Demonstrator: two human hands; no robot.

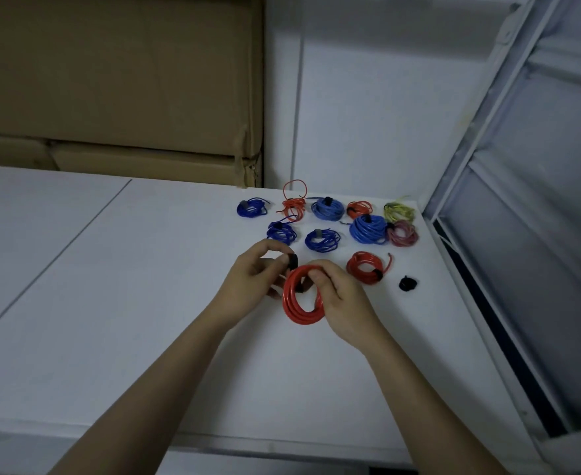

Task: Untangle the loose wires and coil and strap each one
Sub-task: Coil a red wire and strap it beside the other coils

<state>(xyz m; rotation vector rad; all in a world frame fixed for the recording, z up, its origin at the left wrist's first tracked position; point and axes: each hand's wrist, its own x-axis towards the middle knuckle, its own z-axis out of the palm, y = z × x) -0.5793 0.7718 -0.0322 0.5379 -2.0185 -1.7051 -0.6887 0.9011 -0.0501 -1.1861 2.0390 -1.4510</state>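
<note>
Over the white table [117, 303], just above its surface, sits the red wire coil [303, 296], wound into a neat ring and held upright between both hands. Right hand [342, 303] has it firmly: thumb over the top of the loop, fingers curled round the right side of the ring. Left hand [254, 279] works at the coil's upper left, thumb and fingertips pinching a black strap [291, 261] right against the wire; whether the strap already wraps the coil, I cannot tell.

Just right of the hands, a second red coil [366, 271] lies flat with a black strap across it. Further right, a loose black strap [408, 283] lies alone near the table edge. Beyond the hands, a cluster of finished bundles: dark blue coils [321, 240], lighter blue coils [367, 228], a small red coil [359, 209], a yellow-green coil [398, 212], a pink coil [403, 233]. At the far edge, a thin orange wire [292, 204] looks loose, one loop standing up. Cardboard boxes [117, 84] stand behind the table at far left, with a white metal frame [487, 186] along the right.
</note>
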